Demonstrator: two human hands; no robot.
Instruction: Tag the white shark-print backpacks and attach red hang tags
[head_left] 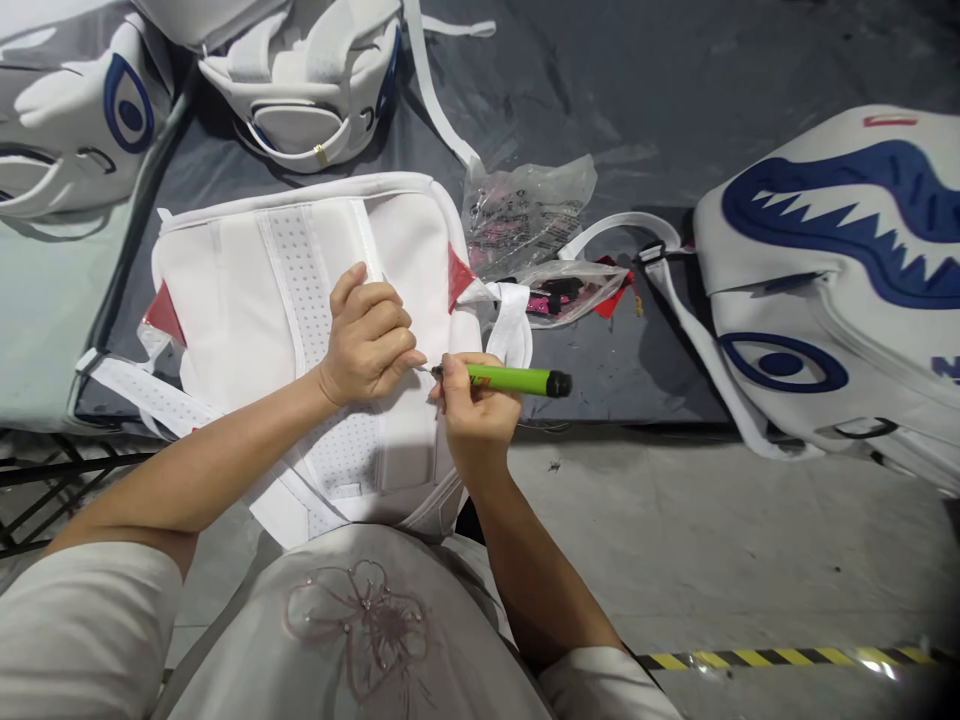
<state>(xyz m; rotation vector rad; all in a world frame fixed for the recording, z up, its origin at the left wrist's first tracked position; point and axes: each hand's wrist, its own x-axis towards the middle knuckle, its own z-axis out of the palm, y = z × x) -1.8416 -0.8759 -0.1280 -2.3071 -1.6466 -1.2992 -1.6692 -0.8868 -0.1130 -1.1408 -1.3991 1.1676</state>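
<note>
A white backpack lies with its padded back panel up, its lower end against my body. Over the panel, my right hand is closed round a green pen-shaped tool with a black end. The tool's narrow dark tip points left toward my left fingertips. My left hand is closed just above the panel, its thumb and finger pinched. A thin whitish bit shows between those fingertips and the tool's tip, too small to name. Red triangular tabs sit at both sides of the backpack.
Clear plastic bags with small pink and black pieces lie right of the backpack on the dark table cover. A white-and-blue shark-face backpack stands at the right. More such backpacks are at the upper left.
</note>
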